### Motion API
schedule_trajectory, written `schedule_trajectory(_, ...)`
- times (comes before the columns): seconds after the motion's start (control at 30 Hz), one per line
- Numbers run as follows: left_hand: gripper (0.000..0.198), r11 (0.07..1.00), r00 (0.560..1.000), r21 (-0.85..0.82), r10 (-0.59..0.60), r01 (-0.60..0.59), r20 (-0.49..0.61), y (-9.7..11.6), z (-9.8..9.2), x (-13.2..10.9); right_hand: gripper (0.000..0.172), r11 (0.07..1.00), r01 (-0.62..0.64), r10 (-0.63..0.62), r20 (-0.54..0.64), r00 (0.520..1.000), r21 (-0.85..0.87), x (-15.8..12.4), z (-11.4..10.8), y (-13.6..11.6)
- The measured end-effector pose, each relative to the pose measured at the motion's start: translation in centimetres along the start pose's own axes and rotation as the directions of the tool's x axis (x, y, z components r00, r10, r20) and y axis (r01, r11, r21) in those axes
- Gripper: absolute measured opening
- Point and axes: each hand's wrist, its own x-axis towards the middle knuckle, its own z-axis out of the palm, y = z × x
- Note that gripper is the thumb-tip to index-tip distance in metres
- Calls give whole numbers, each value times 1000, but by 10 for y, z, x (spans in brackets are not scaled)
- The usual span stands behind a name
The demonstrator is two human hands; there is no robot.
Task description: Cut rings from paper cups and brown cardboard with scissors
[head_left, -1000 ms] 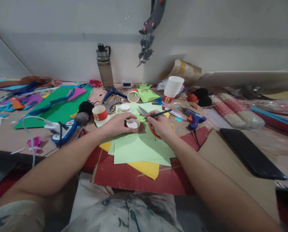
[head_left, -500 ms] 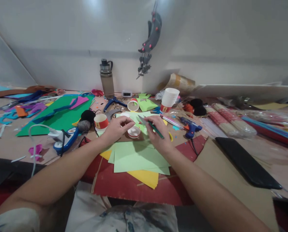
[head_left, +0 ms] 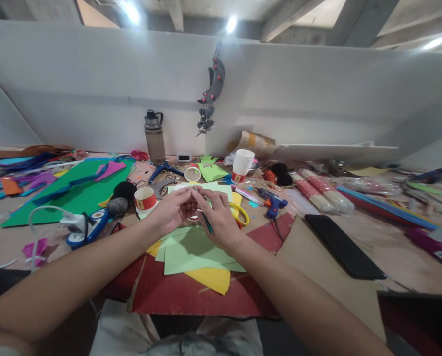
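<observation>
My left hand (head_left: 176, 210) is closed, its thumb and fingers pinched at the tips; what they hold, if anything, is hidden. Right against it, my right hand (head_left: 221, 220) is closed around a slim dark-green tool (head_left: 208, 224), whose end pokes out below the fingers. The fingertips of both hands meet above light green paper sheets (head_left: 191, 252). Between the hands only slivers of a small white and red cup show. Yellow-handled scissors (head_left: 242, 213) lie just right of my right hand. A red and white paper cup (head_left: 145, 199) stands left of my left hand.
Yellow paper (head_left: 213, 283) and a red board (head_left: 161, 291) lie under the green sheets. Behind stand a water bottle (head_left: 155, 141) and stacked paper cups (head_left: 242, 163). A blue glue gun (head_left: 274, 201) and black phone (head_left: 343, 244) lie right; a power strip (head_left: 90, 228) lies left.
My hands have come together; they were apart over the small cup. The green tool's metal tip, visible before, is now hidden by fingers. The camera has tilted up and turned right.
</observation>
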Motion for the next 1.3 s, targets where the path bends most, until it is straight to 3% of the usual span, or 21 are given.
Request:
schedule_trajectory(0.2, 9, 997, 995, -16, 79, -80, -65, -3, 0, 9, 56, 999, -1, 0, 28, 1000, 38, 4, -2, 2)
schedule_trajectory(0.33, 29, 963, 984, 215, 173, -160, -42, 0, -9, 12, 38, 991, -63, 63, 4, 998, 115, 17, -22, 9)
schedule_trajectory(0.43, 29, 869, 918, 379, 382, -318, -105, 12, -21, 10, 30, 961, -233, 253, -143, 957, 148, 24, -42, 24)
schedule_trajectory(0.5, 27, 822, 865, 410, 483, -395, -135, 20, -29, 9, 27, 954, -292, 299, -152, 942, 68, 24, -52, 39)
schedule_trajectory(0.67, 24, 780, 798, 392, 580, -487, -163, 28, -35, 6, 29, 948, -292, 299, 40, 954, -126, -1, -53, 76)
schedule_trajectory(0.77, 22, 742, 752, 385, 639, -548, -160, 29, -32, 5, 38, 933, -261, 309, 179, 934, -247, -20, -50, 90)
schedule_trajectory(0.9, 22, 656, 656, 394, 738, -644, -157, 35, -32, 3, 39, 856, -195, 398, 369, 840, -478, -33, -49, 97)
schedule_trajectory(1.03, 23, 519, 490, 389, 853, -761, -181, 46, -34, -2, 35, 778, -149, 509, 474, 718, -610, -33, -47, 91)
schedule_trajectory(1.1, 25, 473, 426, 377, 881, -796, -204, 51, -35, -5, 34, 746, -143, 558, 494, 667, -650, -32, -44, 86)
schedule_trajectory(1.2, 26, 449, 403, 399, 894, -800, -197, 52, -37, -6, 33, 721, -138, 607, 524, 598, -679, -30, -43, 83)
schedule_trajectory(1.27, 25, 454, 437, 451, 887, -768, -150, 47, -36, -6, 36, 721, -151, 618, 529, 582, -676, -29, -45, 82)
schedule_trajectory(1.3, 25, 466, 478, 494, 871, -734, -113, 43, -35, -6, 38, 721, -161, 618, 522, 588, -673, -28, -46, 82)
